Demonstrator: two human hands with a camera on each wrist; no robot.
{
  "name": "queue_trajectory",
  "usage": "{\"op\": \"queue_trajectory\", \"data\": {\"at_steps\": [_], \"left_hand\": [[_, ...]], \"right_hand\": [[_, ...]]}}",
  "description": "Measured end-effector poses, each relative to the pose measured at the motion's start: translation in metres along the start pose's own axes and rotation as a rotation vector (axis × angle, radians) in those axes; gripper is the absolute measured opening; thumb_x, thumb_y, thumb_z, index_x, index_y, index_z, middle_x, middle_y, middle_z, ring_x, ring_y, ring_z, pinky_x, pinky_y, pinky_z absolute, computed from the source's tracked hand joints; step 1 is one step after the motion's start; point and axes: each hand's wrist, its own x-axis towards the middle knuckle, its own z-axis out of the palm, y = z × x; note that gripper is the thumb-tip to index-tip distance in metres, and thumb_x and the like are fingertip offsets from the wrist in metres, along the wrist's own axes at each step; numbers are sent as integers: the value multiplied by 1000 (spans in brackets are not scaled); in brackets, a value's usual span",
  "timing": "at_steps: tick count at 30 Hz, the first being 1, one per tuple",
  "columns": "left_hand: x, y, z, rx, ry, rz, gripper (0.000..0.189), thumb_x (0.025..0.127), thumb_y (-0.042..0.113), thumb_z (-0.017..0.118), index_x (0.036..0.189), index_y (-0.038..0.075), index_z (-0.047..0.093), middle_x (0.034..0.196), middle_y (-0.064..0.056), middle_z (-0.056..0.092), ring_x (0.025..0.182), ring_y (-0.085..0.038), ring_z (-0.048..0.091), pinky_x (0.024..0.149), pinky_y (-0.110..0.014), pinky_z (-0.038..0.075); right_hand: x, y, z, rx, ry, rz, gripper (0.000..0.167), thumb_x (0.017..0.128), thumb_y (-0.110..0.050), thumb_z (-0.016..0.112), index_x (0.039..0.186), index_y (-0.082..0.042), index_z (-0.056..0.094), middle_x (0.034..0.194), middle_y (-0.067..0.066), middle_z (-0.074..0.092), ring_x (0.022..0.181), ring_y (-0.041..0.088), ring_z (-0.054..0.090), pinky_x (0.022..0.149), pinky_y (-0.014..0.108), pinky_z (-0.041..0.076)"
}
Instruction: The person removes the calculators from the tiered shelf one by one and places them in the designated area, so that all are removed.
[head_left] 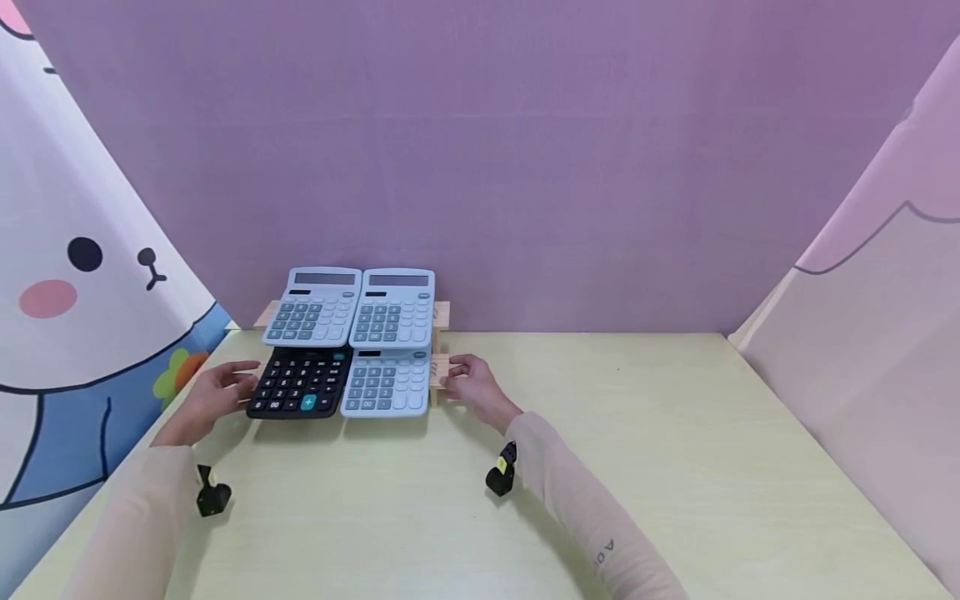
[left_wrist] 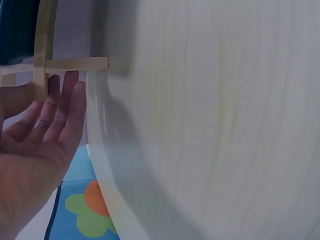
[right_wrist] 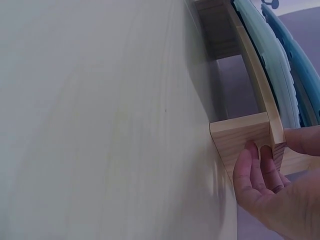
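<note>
Wooden rack (head_left: 442, 315), two tiers, at back left of desk (head_left: 675, 467); both hands on its lower-tier ends. Left hand (head_left: 213, 396) pinches one end, thumb against fingers, partly closed; right hand (head_left: 480, 390) likewise at the other. Four calculators on rack: white upper-left (head_left: 313, 310), white upper-right (head_left: 392, 312), white lower-right (head_left: 386, 387), black lower-left (head_left: 298, 383). Keys readable: 0, 00, digits, plus a "+" on the black one's teal key; brands too small to read. Right sleeve (head_left: 570, 492) has dark letters, "A" and maybe "O", rest unclear. Desk pale, wood-grained. Purple backdrop (head_left: 562, 167) behind; cartoon-print cloth (head_left: 90, 333) left, pink-and-cream cloth (head_left: 885, 292) right. Left wrist view adds fingers behind the wood end, thumb in front; right wrist view shows the wooden leg (right_wrist: 242, 137) under the shelf and calculator edges above, hidden from head.
</note>
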Motion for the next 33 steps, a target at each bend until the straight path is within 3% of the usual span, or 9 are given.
{"op": "queue_trajectory", "data": {"at_steps": [8,14,21,33], "left_hand": [[3,-3,-6,1,-42,-3,50,97,15,40,139,-6,25,128,-31,39,95,-18,57,89,-38,54],[5,-4,-11,-21,-100,-7,55,96,17,44,140,-7,22,131,-32,36,100,-23,56,93,-42,51],[10,-8,-17,-44,-160,26,57,96,18,46,140,-8,21,127,-29,39,99,-20,58,91,-40,53],[13,-11,-22,-97,-190,32,56,96,18,45,139,-8,22,127,-29,40,99,-21,60,92,-41,52]], "right_hand": [[-2,-2,3,-8,20,-4,45,82,10,54,125,10,40,95,13,50,77,16,53,83,39,57],[-4,-3,4,-4,17,8,48,82,11,53,128,9,38,104,18,51,82,19,54,88,40,55],[-3,-3,3,-16,21,-4,48,82,11,53,128,9,39,109,22,50,84,20,55,89,41,54],[-2,-1,5,-27,51,2,47,81,12,53,127,8,41,109,23,50,82,19,56,87,42,55]]}}
